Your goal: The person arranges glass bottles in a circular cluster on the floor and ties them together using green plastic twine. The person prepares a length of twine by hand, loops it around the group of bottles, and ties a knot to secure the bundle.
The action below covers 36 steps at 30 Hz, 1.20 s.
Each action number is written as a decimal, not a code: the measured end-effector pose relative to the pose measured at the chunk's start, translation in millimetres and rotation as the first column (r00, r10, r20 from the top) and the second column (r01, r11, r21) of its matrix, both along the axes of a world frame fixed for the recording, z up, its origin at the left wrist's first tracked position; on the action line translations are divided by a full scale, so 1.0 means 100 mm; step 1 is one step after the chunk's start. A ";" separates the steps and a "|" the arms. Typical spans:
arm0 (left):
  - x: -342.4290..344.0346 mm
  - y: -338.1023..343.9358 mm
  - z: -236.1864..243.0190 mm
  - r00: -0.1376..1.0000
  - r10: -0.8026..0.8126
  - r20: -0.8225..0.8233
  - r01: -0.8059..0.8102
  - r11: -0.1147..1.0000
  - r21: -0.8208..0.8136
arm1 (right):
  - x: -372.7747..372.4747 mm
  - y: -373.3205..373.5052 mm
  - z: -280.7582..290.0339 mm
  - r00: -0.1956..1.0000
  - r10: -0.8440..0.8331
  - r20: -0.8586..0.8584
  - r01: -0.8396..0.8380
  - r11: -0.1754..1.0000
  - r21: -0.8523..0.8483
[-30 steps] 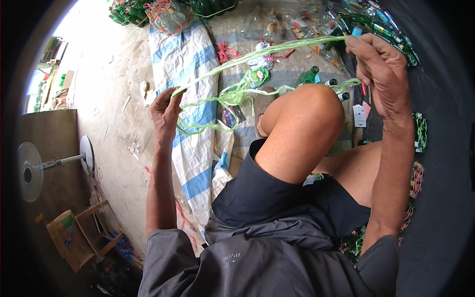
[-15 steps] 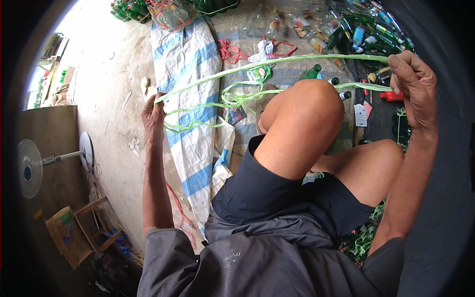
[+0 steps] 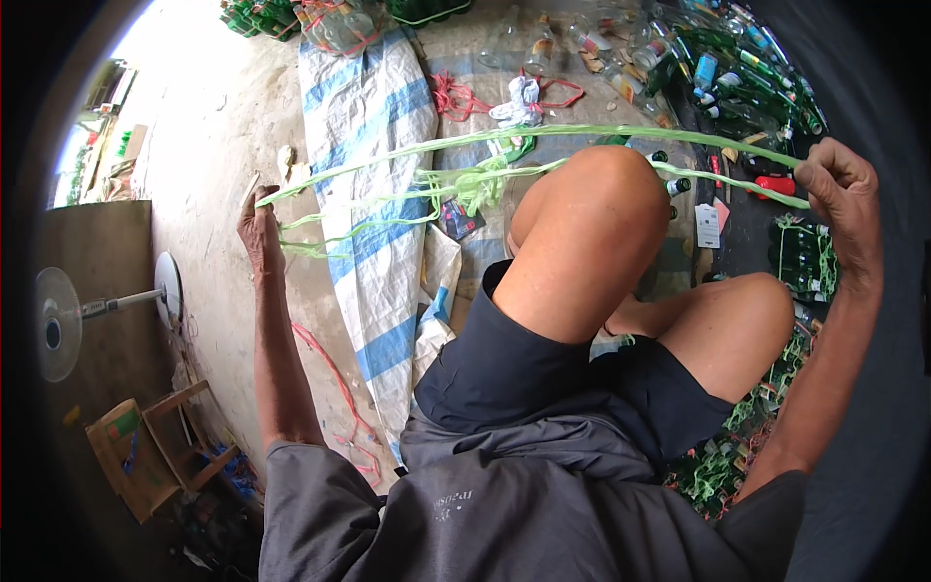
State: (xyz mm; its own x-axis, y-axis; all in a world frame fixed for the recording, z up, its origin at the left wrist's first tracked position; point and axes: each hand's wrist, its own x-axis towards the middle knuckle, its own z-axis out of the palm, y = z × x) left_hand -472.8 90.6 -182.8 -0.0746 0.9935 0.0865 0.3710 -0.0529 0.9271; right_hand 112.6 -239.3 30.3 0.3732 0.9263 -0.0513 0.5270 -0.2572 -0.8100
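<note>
Long strands of pale green plastic twine (image 3: 580, 130) stretch across my lap between my two raised hands. My left hand (image 3: 260, 223) is out at the left, pinching the strands at thumb and fingertips. My right hand (image 3: 838, 189) grips their other end at the far right, fingers curled around them. Between the hands, a looser tangle of the same twine (image 3: 480, 189) hangs over the striped sack sheet (image 3: 369, 301), left of my raised knee (image 3: 611, 204). The lower strand runs behind that knee.
Many glass bottles (image 3: 737, 87) lie heaped at upper right, with bundled bottles (image 3: 339, 29) at the top and tied ones (image 3: 805, 262) at right. Red twine (image 3: 456, 97) and a white cloth (image 3: 519, 97) lie ahead. A fan (image 3: 58, 325) and wooden pieces (image 3: 189, 436) are at left.
My hands have moved apart, left hand leftward and right hand rightward and lower, drawing the green strands wider and straighter. My lower knee has come out from behind my right arm.
</note>
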 end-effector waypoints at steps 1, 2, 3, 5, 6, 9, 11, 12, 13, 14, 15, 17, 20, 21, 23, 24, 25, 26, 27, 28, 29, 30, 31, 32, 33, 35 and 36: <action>0.02 0.00 0.05 0.999 0.040 0.023 -0.039 0.999 -0.022 | 0.03 -0.04 0.00 1.000 -0.006 0.001 0.006 1.000 -0.010; -0.06 0.04 0.04 0.999 0.041 0.033 -0.041 0.999 -0.012 | 0.06 -0.07 -0.01 1.000 -0.008 0.001 0.008 1.000 -0.009; -0.11 0.07 0.04 0.997 0.049 0.051 -0.048 0.999 -0.024 | 0.10 -0.10 -0.02 0.999 -0.030 0.026 0.031 0.999 -0.025; -0.21 0.11 0.06 0.993 0.019 0.119 -0.015 0.999 -0.037 | 0.22 -0.19 -0.07 0.996 -0.053 0.074 0.056 0.998 -0.031; -0.24 0.13 0.05 0.985 0.058 0.164 -0.049 0.997 -0.059 | 0.27 -0.23 -0.10 0.996 -0.056 0.075 0.058 0.998 -0.030; -0.30 0.15 0.04 0.982 0.086 0.169 -0.073 0.994 -0.078 | 0.42 -0.35 -0.19 0.985 -0.161 0.057 0.162 0.987 -0.003; -0.29 0.15 0.06 0.977 0.111 0.181 -0.096 0.991 -0.089 | 0.49 -0.41 -0.22 0.981 -0.179 0.073 0.179 0.984 0.003; -0.28 0.16 0.07 0.977 0.110 0.181 -0.096 0.992 -0.088 | 0.52 -0.43 -0.23 0.976 -0.196 0.090 0.196 0.981 0.007; -0.26 0.15 0.10 0.981 0.105 0.160 -0.095 0.993 -0.069 | 0.53 -0.45 -0.23 0.977 -0.196 0.089 0.196 0.981 0.008; -0.24 0.14 0.13 0.985 0.100 0.140 -0.093 0.994 -0.050 | 0.53 -0.47 -0.23 0.974 -0.198 0.112 0.199 0.980 0.008; -0.23 0.15 0.14 0.985 0.099 0.140 -0.093 0.994 -0.049 | 0.54 -0.49 -0.22 0.970 -0.202 0.136 0.202 0.979 0.009; -0.22 0.18 0.15 0.989 0.080 0.124 -0.076 0.996 -0.038 | 0.51 -0.49 -0.24 0.955 -0.211 0.207 0.198 0.977 0.081; -0.18 0.21 0.18 0.984 0.047 0.169 -0.036 0.997 -0.066 | 0.56 -0.53 -0.23 0.945 -0.291 0.150 0.258 0.944 0.208; -0.17 0.22 0.18 0.984 0.045 0.170 -0.034 0.997 -0.063 | 0.59 -0.52 -0.24 0.938 -0.323 0.127 0.277 0.916 0.289; -0.11 0.23 0.22 0.982 0.057 0.181 -0.037 0.993 -0.114 | 0.71 -0.52 -0.29 0.930 -0.353 0.100 0.295 0.881 0.370; -0.07 0.24 0.24 0.982 0.057 0.183 -0.037 0.993 -0.113 | 0.87 -0.58 -0.31 0.946 -0.321 -0.041 0.311 0.869 0.384; -0.04 0.24 0.30 0.969 0.046 0.244 -0.009 0.988 -0.151 | 1.02 -0.63 -0.34 0.943 -0.276 -0.185 0.328 0.858 0.396; -0.03 0.24 0.32 0.952 0.039 0.304 0.019 0.982 -0.187 | 1.10 -0.67 -0.35 0.944 -0.269 -0.189 0.324 0.858 0.398; 0.00 0.26 0.32 0.945 0.047 0.325 0.024 0.977 -0.213 | 1.17 -0.71 -0.35 0.921 -0.278 -0.274 0.373 0.832 0.410; -0.03 0.30 0.31 0.947 -0.015 0.321 0.084 0.976 -0.202 | 1.24 -0.74 -0.36 0.889 -0.281 -0.361 0.424 0.804 0.417; -0.01 0.31 0.31 0.939 -0.046 0.339 0.118 0.974 -0.196 | 1.32 -0.79 -0.37 0.879 -0.317 -0.358 0.452 0.793 0.409; 0.02 0.30 0.31 0.931 -0.076 0.357 0.152 0.970 -0.188 | 1.39 -0.84 -0.41 0.869 -0.319 -0.379 0.469 0.776 0.421; 0.03 0.32 0.28 0.930 -0.099 0.354 0.172 0.969 -0.178 | 1.50 -0.91 -0.43 0.841 -0.294 -0.455 0.491 0.766 0.414; 0.13 0.31 0.25 0.934 -0.058 0.352 0.134 0.972 -0.195 | 1.62 -1.01 -0.43 0.809 -0.272 -0.521 0.515 0.756 0.405; 0.12 0.34 0.22 0.924 -0.076 0.375 0.161 0.966 -0.201 | 1.73 -1.08 -0.47 0.791 -0.231 -0.567 0.516 0.749 0.415; 0.13 0.30 0.25 0.907 -0.092 0.411 0.199 0.953 -0.227 | 1.84 -1.15 -0.52 0.752 -0.196 -0.630 0.526 0.755 0.392; 0.09 0.35 0.19 0.899 -0.113 0.424 0.225 0.948 -0.224 | 1.88 -1.19 -0.54 0.713 -0.174 -0.680 0.537 0.759 0.369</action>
